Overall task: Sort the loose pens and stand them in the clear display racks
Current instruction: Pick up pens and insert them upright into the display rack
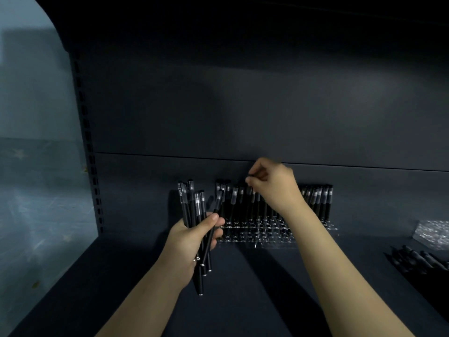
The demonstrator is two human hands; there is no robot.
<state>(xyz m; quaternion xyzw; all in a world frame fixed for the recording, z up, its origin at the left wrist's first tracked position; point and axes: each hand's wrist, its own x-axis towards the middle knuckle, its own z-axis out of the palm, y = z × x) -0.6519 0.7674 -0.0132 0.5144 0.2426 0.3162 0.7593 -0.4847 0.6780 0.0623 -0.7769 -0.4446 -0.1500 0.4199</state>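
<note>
My left hand (194,235) grips a bundle of several black pens (194,207) with clear caps, held upright just left of the clear display rack (262,233). The rack sits on the dark shelf against the back panel, and several black pens (318,198) stand in its rear rows. Its front rows of holes show no pens. My right hand (272,183) reaches over the rack's middle and pinches the top of one pen (249,176) standing among the rear rows; the pen's lower part is hidden among the others.
A pile of loose black pens (420,260) lies on the shelf at the far right, with a crinkled clear plastic wrapper (432,231) behind it. The slotted shelf upright (91,166) and a pale wall stand at the left.
</note>
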